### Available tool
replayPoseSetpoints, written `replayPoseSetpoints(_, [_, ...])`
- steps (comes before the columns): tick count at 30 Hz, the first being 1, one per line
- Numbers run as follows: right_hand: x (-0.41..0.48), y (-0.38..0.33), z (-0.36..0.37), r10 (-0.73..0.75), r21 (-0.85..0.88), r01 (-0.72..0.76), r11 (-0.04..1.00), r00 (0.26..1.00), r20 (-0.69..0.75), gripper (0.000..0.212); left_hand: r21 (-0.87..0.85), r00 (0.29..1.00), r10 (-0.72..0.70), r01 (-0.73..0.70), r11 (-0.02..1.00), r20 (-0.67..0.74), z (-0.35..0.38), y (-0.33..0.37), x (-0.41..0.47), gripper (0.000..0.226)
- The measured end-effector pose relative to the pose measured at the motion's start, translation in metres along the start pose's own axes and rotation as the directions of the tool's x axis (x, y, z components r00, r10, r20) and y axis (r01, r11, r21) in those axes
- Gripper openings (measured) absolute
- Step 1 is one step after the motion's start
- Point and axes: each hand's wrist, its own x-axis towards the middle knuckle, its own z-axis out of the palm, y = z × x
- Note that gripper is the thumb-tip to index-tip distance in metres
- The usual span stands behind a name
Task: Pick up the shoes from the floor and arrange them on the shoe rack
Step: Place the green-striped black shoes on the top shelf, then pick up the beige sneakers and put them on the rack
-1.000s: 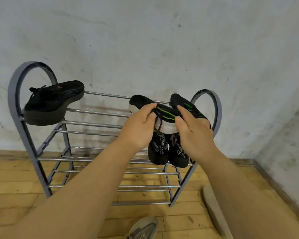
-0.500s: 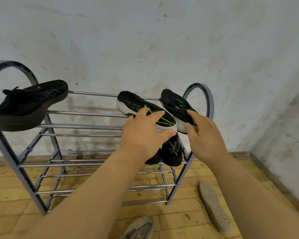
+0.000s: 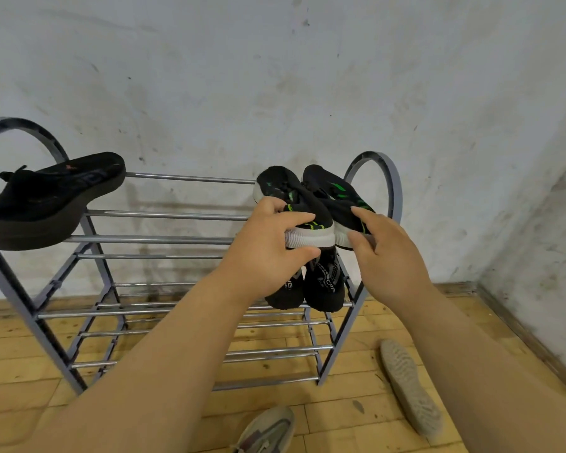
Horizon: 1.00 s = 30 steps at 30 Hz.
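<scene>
Two black sneakers with green stripes and white soles sit side by side on the top shelf of the grey metal shoe rack [image 3: 164,239], at its right end. My left hand [image 3: 268,253] grips the heel of the left sneaker [image 3: 294,207]. My right hand [image 3: 386,253] touches the heel of the right sneaker [image 3: 334,197], fingers spread. A black pair [image 3: 321,286] stands on the shelf below, partly hidden by my hands. A black sandal [image 3: 46,197] lies on the top shelf at the left.
Two beige shoes lie on the wooden floor: one upright [image 3: 268,433] at the bottom middle, one sole-up [image 3: 409,387] to the right of the rack. A stained white wall [image 3: 275,93] stands behind the rack and a side wall closes the right.
Both sneakers have been turned and pushed together so they lie parallel with heels toward me. The view has shifted slightly left to right.
</scene>
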Motion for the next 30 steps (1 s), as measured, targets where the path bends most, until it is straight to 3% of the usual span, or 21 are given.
replayPoseSetpoints(3, [-0.001,0.001,0.000,-0.011,0.007,0.011,1.000,1.000,-0.003,0.044,-0.011,1.000,0.007,-0.007,1.000,0.022,-0.001,0.000,0.004,0.063])
replayPoseSetpoints(9, [-0.002,0.000,0.000,0.002,0.029,-0.002,1.000,1.000,-0.017,0.043,-0.013,0.998,-0.064,0.064,0.998,0.003,-0.002,-0.003,0.012,0.091])
replayPoseSetpoints(14, [-0.004,-0.004,0.000,0.008,0.041,-0.007,0.999,1.000,-0.022,0.043,0.035,0.992,-0.078,0.082,0.996,-0.100,0.003,-0.007,0.013,0.090])
replayPoseSetpoints(19, [-0.005,-0.006,0.000,0.005,0.020,-0.004,1.000,0.999,-0.039,0.043,0.109,0.997,-0.029,0.037,0.993,-0.078,0.005,-0.007,0.005,0.085])
replayPoseSetpoints(25, [-0.030,-0.024,-0.001,-0.091,-0.128,0.063,0.990,0.970,-0.226,0.030,0.219,1.000,0.019,-0.019,0.975,0.000,-0.014,-0.011,-0.029,0.087])
replayPoseSetpoints(28, [-0.045,-0.040,-0.004,-0.093,-0.030,0.090,0.995,0.988,-0.119,0.024,0.252,0.999,-0.010,0.000,0.968,0.037,-0.033,-0.017,-0.058,0.084])
replayPoseSetpoints(30, [-0.055,-0.048,-0.002,-0.085,0.009,0.085,0.996,0.988,0.131,0.022,0.331,0.994,-0.054,0.019,0.943,0.096,-0.047,-0.027,-0.080,0.082])
